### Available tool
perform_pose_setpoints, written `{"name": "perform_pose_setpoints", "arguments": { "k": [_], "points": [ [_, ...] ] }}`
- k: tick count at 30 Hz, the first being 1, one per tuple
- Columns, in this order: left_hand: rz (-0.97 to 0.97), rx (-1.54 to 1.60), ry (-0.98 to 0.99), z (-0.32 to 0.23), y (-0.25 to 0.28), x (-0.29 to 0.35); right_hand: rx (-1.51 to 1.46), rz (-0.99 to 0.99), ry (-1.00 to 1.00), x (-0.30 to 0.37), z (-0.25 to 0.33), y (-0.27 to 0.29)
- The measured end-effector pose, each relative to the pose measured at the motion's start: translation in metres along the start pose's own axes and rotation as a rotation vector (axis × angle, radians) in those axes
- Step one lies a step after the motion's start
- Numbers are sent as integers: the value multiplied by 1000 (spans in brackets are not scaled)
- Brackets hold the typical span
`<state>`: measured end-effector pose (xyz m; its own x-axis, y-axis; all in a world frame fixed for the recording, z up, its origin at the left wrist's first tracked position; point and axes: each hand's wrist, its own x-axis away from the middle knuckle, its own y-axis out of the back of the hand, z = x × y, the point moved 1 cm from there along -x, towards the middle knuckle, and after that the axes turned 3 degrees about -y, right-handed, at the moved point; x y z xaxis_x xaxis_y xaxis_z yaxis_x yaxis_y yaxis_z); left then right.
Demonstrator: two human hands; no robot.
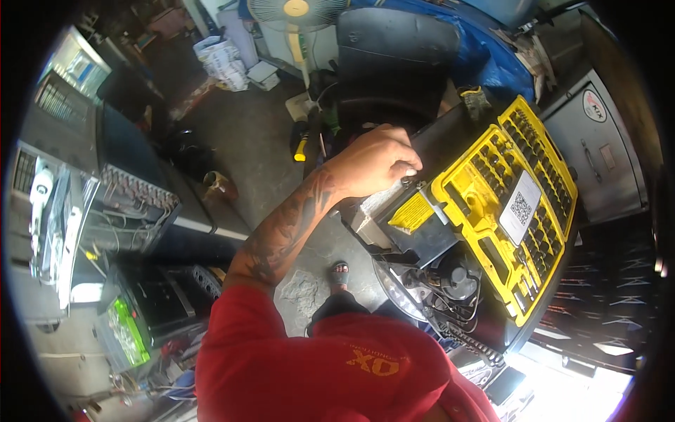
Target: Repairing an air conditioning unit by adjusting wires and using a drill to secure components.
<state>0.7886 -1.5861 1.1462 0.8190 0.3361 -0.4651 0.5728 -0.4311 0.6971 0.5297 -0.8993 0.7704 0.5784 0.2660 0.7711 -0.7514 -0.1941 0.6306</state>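
Observation:
My left hand (383, 162) reaches forward with its fingers curled into a closed grip. Whatever the fingers hold, if anything, is hidden. It is over the edge of a dark box-shaped unit (437, 243) that has a yellow label (411, 214) on it and white foam-like material (380, 199) along its side. To the right of the hand lies an open yellow tool case (455, 184) with rows of dark sockets (494, 160) and a white card (521, 208) with a square code. My right hand does not show.
Below the case sits a dark machine part (457, 278) with cables and a chain-like strip. A grey metal cabinet (598, 151) stands at the right. Ahead are a black chair (397, 49), a fan (295, 8) and a yellow-and-black tool (301, 146). Opened appliances with wiring (130, 200) line the left.

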Motion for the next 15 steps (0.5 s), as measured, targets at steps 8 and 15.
{"name": "perform_pose_setpoints", "arguments": {
  "k": [8,15],
  "points": [
    [499,-98,40,3,-23,-46,-52,23,0,22,-4,-19],
    [553,101,120,18,-16,-55,-144,50,14,36,22,-65]
  ]
}}
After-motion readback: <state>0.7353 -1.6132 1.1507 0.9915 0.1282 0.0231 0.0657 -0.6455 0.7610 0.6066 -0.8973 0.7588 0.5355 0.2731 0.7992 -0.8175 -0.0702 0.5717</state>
